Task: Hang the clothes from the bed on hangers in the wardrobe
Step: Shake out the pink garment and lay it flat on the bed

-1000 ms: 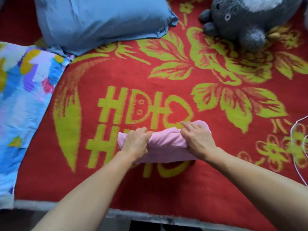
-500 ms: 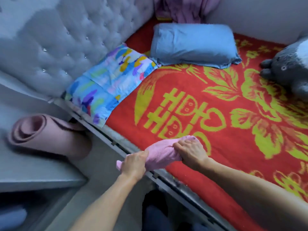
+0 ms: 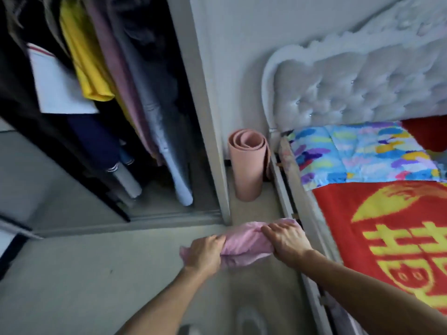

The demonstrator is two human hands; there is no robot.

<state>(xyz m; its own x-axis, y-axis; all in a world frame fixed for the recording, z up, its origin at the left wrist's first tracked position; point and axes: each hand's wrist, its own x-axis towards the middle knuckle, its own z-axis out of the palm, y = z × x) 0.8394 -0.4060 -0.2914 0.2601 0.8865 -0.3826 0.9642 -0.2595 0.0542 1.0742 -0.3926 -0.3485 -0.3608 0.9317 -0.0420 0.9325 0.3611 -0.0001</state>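
1. Pink garment (image 3: 242, 245) seen bunched into a soft, creased roll, held in the air over the grey floor (image 3: 72, 286), just beside the bed edge (image 3: 312, 228)
2. Left hand (image 3: 205, 255) closed around its left end; right hand (image 3: 283, 240) clamped over its right end
3. Long axis noted running left to right, right end slightly higher and nearer the bed
4. Since half a second ago the bundle has been carried off the red blanket (image 3: 387, 238); the open wardrobe (image 3: 198, 117) has come into view
5. Farther off: rolled pink mat (image 3: 249, 165) upright between wardrobe and tufted headboard (image 3: 362, 81); yellow garment (image 3: 84, 56) hung inside
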